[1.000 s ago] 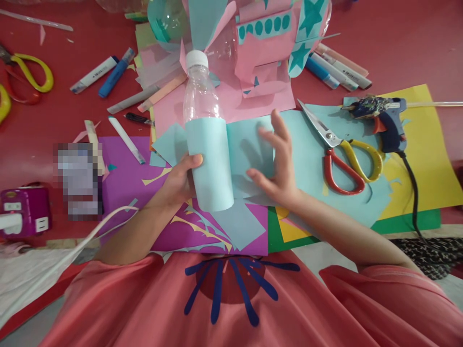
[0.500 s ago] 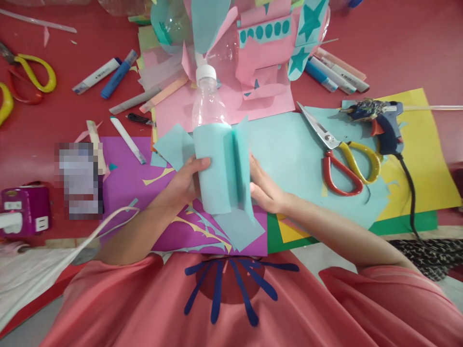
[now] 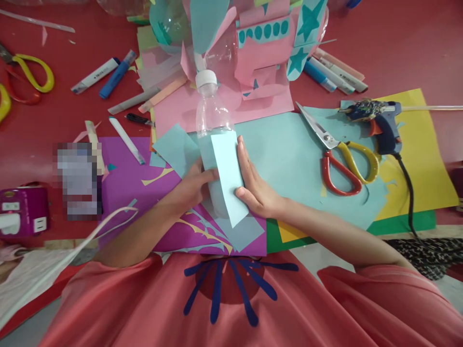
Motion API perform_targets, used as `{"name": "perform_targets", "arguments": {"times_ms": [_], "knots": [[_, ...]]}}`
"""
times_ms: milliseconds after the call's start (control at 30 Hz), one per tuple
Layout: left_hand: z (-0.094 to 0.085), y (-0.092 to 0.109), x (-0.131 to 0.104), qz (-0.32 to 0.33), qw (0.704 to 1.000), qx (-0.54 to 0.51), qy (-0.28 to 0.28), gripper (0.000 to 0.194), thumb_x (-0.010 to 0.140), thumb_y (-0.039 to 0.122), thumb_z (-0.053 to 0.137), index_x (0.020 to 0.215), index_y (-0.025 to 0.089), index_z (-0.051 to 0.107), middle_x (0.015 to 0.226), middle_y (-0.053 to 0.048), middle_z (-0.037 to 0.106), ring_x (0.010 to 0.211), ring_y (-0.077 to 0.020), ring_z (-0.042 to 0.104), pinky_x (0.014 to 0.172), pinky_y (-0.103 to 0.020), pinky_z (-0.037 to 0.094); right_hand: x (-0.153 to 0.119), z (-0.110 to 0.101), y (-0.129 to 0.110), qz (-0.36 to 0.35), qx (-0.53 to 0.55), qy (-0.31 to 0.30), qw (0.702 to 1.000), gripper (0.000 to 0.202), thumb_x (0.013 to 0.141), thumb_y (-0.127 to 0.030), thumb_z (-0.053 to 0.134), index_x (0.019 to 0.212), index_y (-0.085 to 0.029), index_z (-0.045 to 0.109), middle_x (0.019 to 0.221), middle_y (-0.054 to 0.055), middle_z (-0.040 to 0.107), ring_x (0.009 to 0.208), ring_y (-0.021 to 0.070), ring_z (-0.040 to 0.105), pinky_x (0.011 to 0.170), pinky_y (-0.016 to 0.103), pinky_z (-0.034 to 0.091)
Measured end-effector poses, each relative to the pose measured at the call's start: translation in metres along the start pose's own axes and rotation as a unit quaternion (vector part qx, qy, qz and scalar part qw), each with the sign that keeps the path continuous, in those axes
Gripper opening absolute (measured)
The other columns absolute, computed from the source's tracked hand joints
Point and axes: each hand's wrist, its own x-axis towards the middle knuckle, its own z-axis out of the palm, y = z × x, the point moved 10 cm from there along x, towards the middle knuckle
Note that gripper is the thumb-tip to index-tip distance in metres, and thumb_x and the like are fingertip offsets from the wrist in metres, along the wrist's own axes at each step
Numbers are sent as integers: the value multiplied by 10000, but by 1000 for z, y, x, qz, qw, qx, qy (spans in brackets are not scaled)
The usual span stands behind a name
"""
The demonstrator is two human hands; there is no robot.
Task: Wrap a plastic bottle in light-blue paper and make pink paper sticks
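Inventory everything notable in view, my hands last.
table: one, red, throughout
capped bottle: one, clear, between hands
sheet: one, blue, against bottle
scissors: one, red-yellow handles, right
cropped tools: count unclear, yellow-red, upper left
glue gun: one, blue, right
markers: several, mixed, both sides
craft piece: one, pink-teal, top centre
paper pieces: many, mixed, across table
adapter: one, purple, left edge
cable: one, white, lower left
shirt: one, coral, bottom
left hand: one, bare, holding bottle
right hand: one, bare, touching sheet

The clear bottle has a white cap and pale blue paper; the three-o'clock scissors pair red with yellow handles; the six-o'clock coral shirt bears dark-blue streaks.
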Motion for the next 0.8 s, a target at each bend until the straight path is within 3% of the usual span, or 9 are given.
{"name": "perform_targets", "arguments": {"times_ms": [233, 567, 800], "knots": [[-2, -2, 2, 3, 1000, -19, 5, 488, 554, 238, 818, 982, 203, 586, 844, 28, 690, 970, -263, 654, 717, -304, 492, 2, -2, 3, 20, 6, 1, 1000, 717, 986, -542, 166, 1474, -308, -304, 1633, 8, -186, 1521, 259, -25, 1231, 517, 137], [-6, 7, -4, 42, 998, 16, 43, 512, 583, 245, 792, 1041, 236, 562, 912, 42, 678, 955, -205, 627, 737, -287, 488, 1, -9, 5, 35, 11, 16, 999, 725, 974, -565, 252, 1532, -330, -147, 1655, 3, 25, 1525, 222, 30, 1234, 495, 159], [5, -7, -1, -9, 999, 18, -49, 463, 645, 298, 765, 1075, 277, 597, 1054, 40, 679, 1200, -272, 572, 803, -297, 513, 2, -19, 7, 63, 132, 33, 989, 619, 975, -557, 280, 1543, -336, 168, 1602, -23, 282, 1459, 217, 310, 1178, 434, 332]]}}
